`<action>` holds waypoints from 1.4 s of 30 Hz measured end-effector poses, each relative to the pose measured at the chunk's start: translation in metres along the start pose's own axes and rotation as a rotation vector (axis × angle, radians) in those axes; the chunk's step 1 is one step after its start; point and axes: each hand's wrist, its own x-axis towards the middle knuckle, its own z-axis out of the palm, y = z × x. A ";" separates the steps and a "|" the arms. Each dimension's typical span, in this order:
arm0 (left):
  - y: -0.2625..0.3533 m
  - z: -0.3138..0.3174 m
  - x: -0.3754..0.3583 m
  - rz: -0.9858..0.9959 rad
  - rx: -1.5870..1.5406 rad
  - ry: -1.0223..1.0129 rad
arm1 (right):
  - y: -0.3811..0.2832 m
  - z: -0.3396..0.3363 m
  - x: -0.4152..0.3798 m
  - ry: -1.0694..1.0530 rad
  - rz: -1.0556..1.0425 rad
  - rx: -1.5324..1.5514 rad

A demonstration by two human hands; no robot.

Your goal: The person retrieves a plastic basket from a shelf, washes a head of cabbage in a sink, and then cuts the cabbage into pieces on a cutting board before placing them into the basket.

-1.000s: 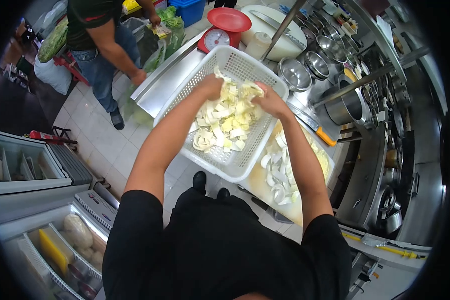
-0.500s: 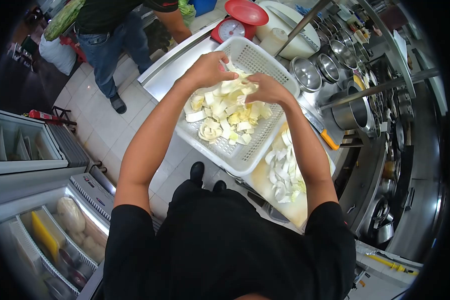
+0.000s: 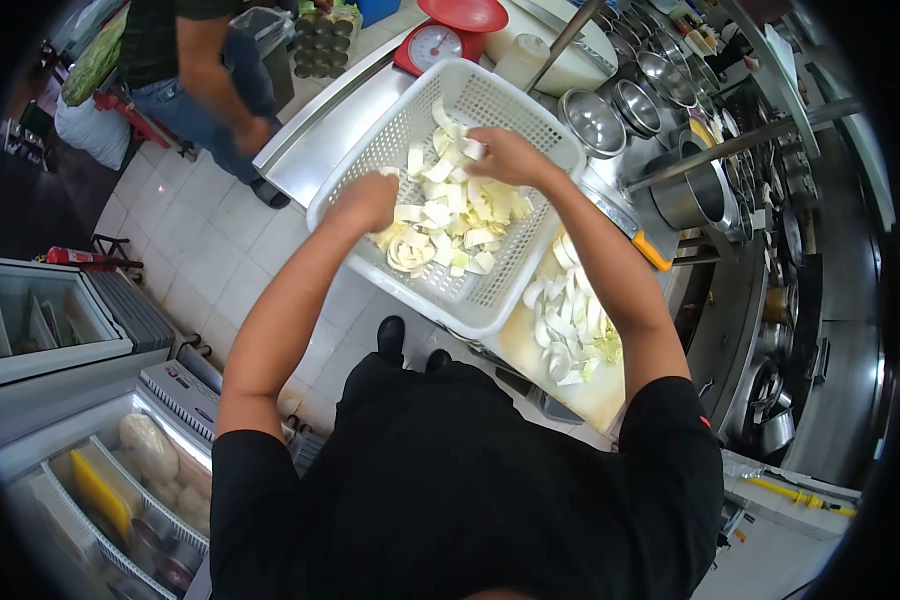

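A white perforated plastic basket [image 3: 350,180] holds chopped pale cabbage [image 3: 460,200], heaped toward its middle and near side. My left hand [image 3: 368,203] is inside the basket's left part, its fingers curled and mostly hidden behind the back of the hand; a pale bit of cabbage shows at the fingertips. Across the heap, my right hand [image 3: 508,158] has its fingers bent round a white cabbage piece. More cut cabbage [image 3: 570,320] lies on a cutting board [image 3: 602,402] to the right, beneath my right forearm.
Beyond the basket stand a red scale [image 3: 435,45] and a white squeeze bottle [image 3: 523,62]. An orange-handled knife [image 3: 652,250] lies to the right, near steel bowls [image 3: 592,122] and a pot [image 3: 692,190]. Another person [image 3: 205,80] stands far left; an open freezer [image 3: 120,480] is lower left.
My hands have moved apart, the left one down and left, the right one slightly up. Cabbage is spread farther up the basket. The other person's arm has swung down beside the counter.
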 end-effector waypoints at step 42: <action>0.071 -0.023 0.006 0.232 -0.957 0.024 | 0.026 -0.004 -0.009 -0.266 0.134 0.641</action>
